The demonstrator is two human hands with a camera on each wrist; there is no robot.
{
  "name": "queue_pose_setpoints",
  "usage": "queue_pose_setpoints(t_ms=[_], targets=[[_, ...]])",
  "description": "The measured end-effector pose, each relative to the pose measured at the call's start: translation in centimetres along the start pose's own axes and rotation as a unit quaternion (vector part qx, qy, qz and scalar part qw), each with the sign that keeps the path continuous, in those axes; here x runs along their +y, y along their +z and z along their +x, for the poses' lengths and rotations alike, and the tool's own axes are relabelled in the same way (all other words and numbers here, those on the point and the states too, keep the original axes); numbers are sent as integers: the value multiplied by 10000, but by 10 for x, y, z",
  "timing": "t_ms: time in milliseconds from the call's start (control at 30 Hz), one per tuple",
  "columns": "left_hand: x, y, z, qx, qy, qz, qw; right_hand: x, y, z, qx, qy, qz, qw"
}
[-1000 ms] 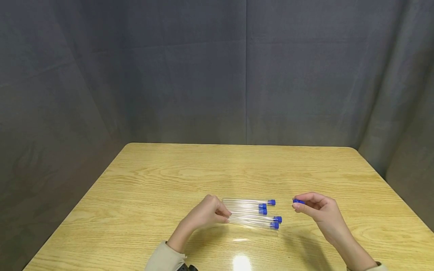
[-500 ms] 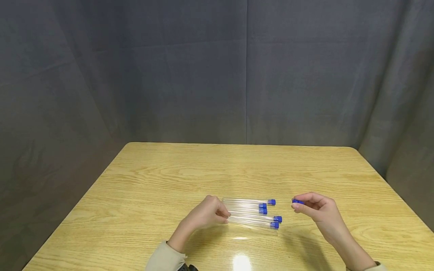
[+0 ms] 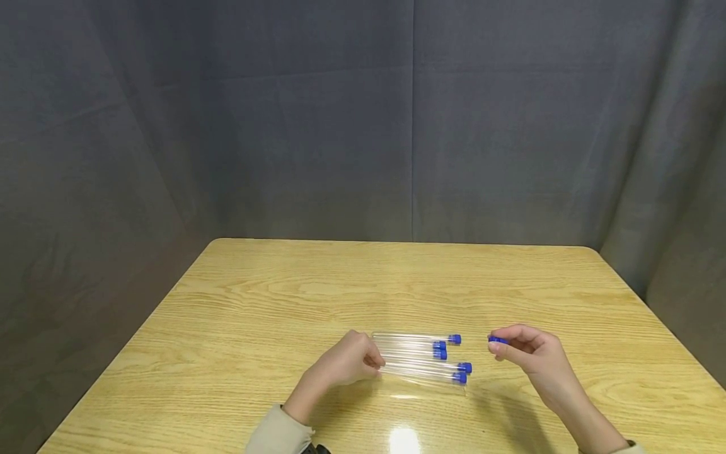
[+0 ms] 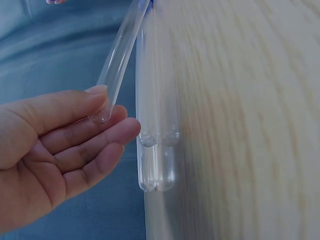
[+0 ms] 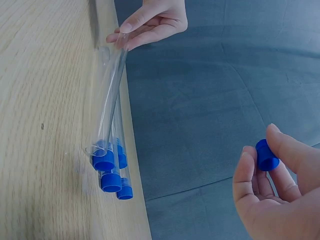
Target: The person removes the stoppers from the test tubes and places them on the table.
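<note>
My left hand (image 3: pixel 347 360) pinches the rounded closed end of a clear test tube (image 4: pixel 120 55) between thumb and fingers. That tube has no cap; its open rim shows in the right wrist view, close to the blue caps of the others. Beside it, several capped test tubes (image 5: pixel 104 161) lie side by side on the table, caps to the right. Off to the right, my right hand (image 3: pixel 539 359) holds a loose blue cap (image 5: pixel 267 156) between thumb and fingertips, apart from the tubes and raised above the table.
A wood-grain table (image 3: pixel 272 302) carries everything. Grey curtains (image 3: pixel 317 139) hang behind it and along both sides. A bright light reflection (image 3: pixel 404 440) shows near the front of the table.
Almost nothing differs. My left hand has shifted very slightly, with the tube still in its fingers; the right hand stays nearly in place with the cap.
</note>
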State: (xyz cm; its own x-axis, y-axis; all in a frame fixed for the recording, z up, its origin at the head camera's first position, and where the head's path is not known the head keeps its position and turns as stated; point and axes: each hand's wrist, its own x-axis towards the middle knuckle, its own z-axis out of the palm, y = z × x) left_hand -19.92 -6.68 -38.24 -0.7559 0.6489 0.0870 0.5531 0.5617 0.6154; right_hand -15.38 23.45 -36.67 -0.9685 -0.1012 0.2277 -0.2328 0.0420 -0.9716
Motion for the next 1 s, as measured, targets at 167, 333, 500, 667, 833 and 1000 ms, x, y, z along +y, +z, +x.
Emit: queue_pose_setpoints(t_ms=[167, 333, 500, 667, 833, 1000], targets=[[1, 2, 1, 18, 26, 288, 9996, 1, 0, 0, -39, -43, 28, 10000], [2, 3, 2, -19, -51, 471, 9989, 1, 0, 0, -59, -43, 88, 9999], [3, 3, 3, -78, -57, 817, 9966, 1, 0, 0, -68, -37, 80, 9999], [5, 5, 3, -9, 3, 1123, 9937, 2, 1, 0, -72, 6, 97, 9999], [6, 7, 4, 40, -40, 1361, 9907, 3, 1, -1, -86, 57, 96, 9999], [5, 9, 5, 69, -50, 1550, 9879, 4, 1, -1, -109, 57, 34, 9999]])
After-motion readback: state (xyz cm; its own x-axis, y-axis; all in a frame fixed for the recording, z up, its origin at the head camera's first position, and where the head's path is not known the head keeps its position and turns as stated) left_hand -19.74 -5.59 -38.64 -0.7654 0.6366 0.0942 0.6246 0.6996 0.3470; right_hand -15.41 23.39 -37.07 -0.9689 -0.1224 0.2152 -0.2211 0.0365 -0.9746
